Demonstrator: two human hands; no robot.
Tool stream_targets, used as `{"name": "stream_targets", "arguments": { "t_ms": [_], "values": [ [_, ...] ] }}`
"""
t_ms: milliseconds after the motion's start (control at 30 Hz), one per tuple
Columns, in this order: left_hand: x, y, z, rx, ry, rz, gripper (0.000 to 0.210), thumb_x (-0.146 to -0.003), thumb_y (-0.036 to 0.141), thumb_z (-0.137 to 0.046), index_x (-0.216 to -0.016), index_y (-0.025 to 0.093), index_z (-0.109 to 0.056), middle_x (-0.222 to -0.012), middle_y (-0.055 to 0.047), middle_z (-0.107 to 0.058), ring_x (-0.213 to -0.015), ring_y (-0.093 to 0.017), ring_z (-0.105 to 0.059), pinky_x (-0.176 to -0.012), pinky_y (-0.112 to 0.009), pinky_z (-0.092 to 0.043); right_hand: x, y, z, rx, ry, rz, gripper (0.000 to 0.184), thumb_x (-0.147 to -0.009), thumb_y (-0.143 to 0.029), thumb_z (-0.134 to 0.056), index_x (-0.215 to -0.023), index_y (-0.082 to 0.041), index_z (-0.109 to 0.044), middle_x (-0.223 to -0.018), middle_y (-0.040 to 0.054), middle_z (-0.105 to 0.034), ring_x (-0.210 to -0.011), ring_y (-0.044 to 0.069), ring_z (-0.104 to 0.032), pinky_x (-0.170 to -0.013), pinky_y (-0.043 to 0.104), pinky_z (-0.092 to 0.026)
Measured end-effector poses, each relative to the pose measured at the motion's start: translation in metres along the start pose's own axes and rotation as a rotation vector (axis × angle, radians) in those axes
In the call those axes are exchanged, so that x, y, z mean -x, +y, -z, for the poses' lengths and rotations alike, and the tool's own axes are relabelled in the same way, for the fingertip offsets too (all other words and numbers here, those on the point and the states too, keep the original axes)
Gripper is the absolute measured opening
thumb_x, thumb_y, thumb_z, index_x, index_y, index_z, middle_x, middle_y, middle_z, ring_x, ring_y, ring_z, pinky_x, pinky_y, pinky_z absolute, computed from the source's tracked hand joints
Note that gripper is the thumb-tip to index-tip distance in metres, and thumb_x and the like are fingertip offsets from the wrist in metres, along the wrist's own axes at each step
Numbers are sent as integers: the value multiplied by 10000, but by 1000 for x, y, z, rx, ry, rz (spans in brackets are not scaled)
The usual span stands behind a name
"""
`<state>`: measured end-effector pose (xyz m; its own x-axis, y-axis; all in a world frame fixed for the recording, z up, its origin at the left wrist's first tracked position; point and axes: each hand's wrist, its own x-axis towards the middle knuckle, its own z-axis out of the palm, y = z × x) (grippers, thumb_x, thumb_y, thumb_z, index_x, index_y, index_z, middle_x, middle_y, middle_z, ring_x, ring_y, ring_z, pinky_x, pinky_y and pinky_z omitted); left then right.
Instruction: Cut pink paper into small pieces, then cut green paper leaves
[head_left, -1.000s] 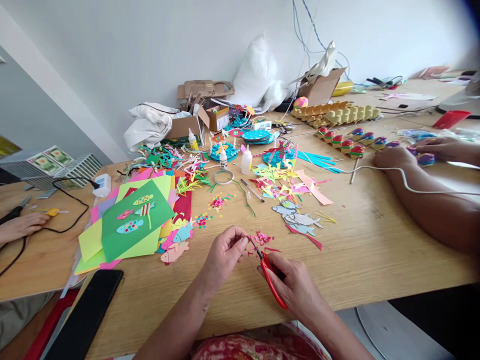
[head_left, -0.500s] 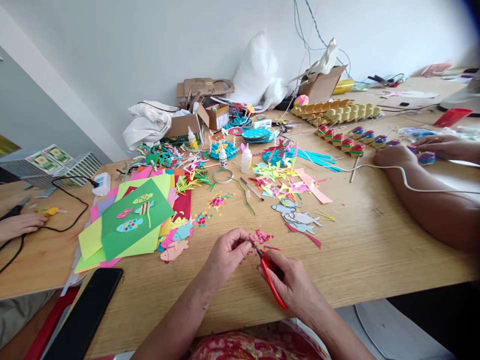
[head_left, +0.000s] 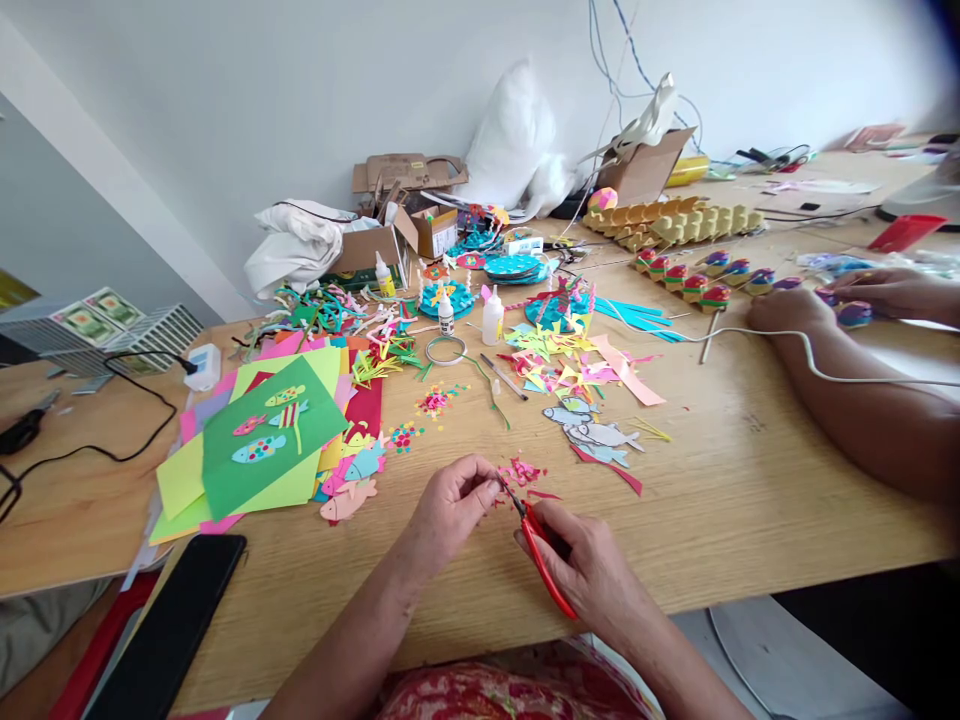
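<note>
Red-handled scissors [head_left: 550, 573] sit in my right hand [head_left: 589, 560], its fingers wrapped round the handles. Their dark blade tips reach to the fingertips of my left hand [head_left: 459, 510], which is closed in a pinch. Whatever the left fingers pinch is too small or hidden to make out. Just beyond the blades lies a small heap of pink paper bits [head_left: 521, 470], with a few red scraps beside it. Grey and blue paper fish cutouts [head_left: 600, 435] lie farther off to the right, near a red paper strip [head_left: 619, 470].
At left are a green sheet [head_left: 262, 480] with paper fish, coloured papers and a black phone [head_left: 169, 625]. Glue bottles [head_left: 493, 318] and paper scraps [head_left: 555, 350] stand or lie behind. Another person's arm [head_left: 855, 400] rests at right near painted egg-carton pieces [head_left: 712, 295].
My hands and the scissors stay almost in place. At the far left, another person's hand has gone out of view, along with a small yellow item by it.
</note>
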<state>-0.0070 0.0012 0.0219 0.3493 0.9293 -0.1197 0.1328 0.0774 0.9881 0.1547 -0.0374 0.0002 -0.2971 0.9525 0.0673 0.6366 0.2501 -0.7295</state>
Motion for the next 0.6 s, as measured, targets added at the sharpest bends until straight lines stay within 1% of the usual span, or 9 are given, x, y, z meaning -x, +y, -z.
{"name": "stream_targets", "arguments": {
  "t_ms": [300, 600],
  "values": [
    [0, 1, 0, 32, 38, 22, 179, -756, 328, -481, -721, 153, -490, -559, 42, -404, -518, -77, -372, -492, -190, -309, 1, 2, 0, -2, -5, 1, 276, -854, -313, -370, -620, -182, -440, -519, -43, -439, -467, 80, -351, -453, 202, -268],
    [-1, -3, -1, 55, 71, 19, 179, -762, 327, -482, -722, 152, -486, -545, 45, -397, -516, -76, -373, -493, -190, -322, -1, 1, 0, 4, -30, -12, 291, -855, -317, -362, -607, -180, -428, -517, -43, -434, -464, 78, -360, -454, 206, -266]
  ]
}}
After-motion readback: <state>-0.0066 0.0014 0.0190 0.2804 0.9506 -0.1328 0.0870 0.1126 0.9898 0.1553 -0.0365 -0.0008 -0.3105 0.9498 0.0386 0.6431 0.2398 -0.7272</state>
